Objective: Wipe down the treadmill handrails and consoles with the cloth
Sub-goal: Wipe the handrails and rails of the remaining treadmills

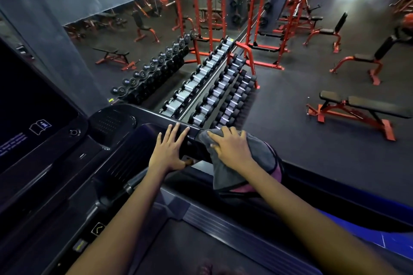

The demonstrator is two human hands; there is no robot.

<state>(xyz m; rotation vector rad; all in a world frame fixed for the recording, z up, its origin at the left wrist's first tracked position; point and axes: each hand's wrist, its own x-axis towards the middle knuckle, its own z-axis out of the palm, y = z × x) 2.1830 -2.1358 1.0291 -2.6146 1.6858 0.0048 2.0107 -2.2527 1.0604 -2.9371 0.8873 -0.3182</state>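
Two hands (169,149) (230,147), one cloth (234,163) (grey).

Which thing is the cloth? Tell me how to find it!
Start at the big black treadmill console on the left and follow the black handrail to the right. The right hand presses the cloth on the rail: soft, grey, with a pink edge, unlike the hard black parts around it.

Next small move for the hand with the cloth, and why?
Probably slide the right hand with the grey cloth leftward along the handrail toward the console. The cloth is draped over the rail's right end, while the stretch beyond it lies uncovered. The left hand rests flat there and would need to lift away.
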